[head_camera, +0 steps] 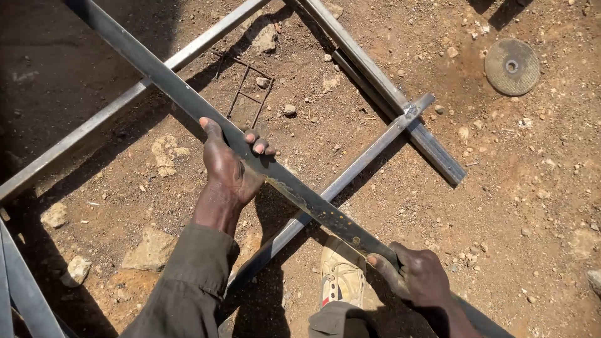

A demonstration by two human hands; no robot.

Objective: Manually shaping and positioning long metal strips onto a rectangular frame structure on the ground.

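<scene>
My left hand [230, 161] is wrapped around a long grey metal bar [150, 72] that runs from the upper left down to the lower right. A flat, rusty, yellow-speckled strip [325, 215] lies along the top of that bar between my hands. My right hand [418, 274] grips the bar and strip at their lower end. My shoe [341, 275] stands on the dirt just below the bar, beside a crossing tube.
Several grey metal tubes [350, 172] lie crossed on the stony brown ground, forming a frame. A round grinding disc [511, 66] lies at the upper right. A small wire grid [249, 94] and loose stones [150, 250] lie on the dirt.
</scene>
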